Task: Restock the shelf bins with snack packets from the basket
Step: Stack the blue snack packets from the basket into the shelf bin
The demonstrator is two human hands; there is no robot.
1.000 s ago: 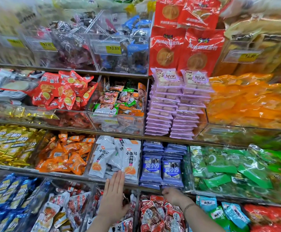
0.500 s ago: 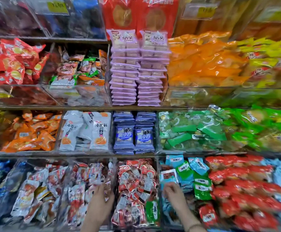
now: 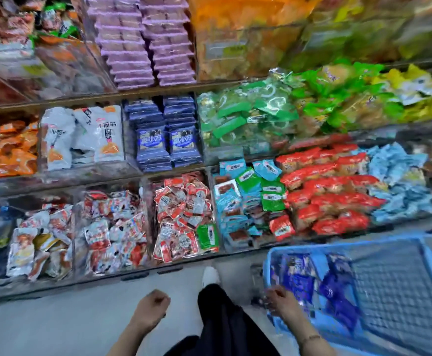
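Observation:
A blue plastic basket [image 3: 343,241] stands on the floor at lower right, with several dark blue and purple snack packets [image 3: 298,278] in its left half. My right hand [image 3: 284,304] hovers at the basket's near left corner, fingers bent down over the packets; blur hides whether it holds one. Over the floor left of my leg, my left hand [image 3: 150,310] is curled into a fist and holds nothing. Clear shelf bins [image 3: 146,222] full of packets rise in front, among them matching dark blue packets [image 3: 168,142] on the middle shelf.
My black-trousered leg [image 3: 225,322] and white shoe [image 3: 210,276] stand between the hands, close to the bottom shelf's edge. Grey floor [image 3: 55,327] stretches to the left. The basket's right half shows bare mesh [image 3: 395,291].
The view has swung down from the shelves to the floor and basket. Both hands left the lower bins; the right went down to the basket, the left pulled back and curled.

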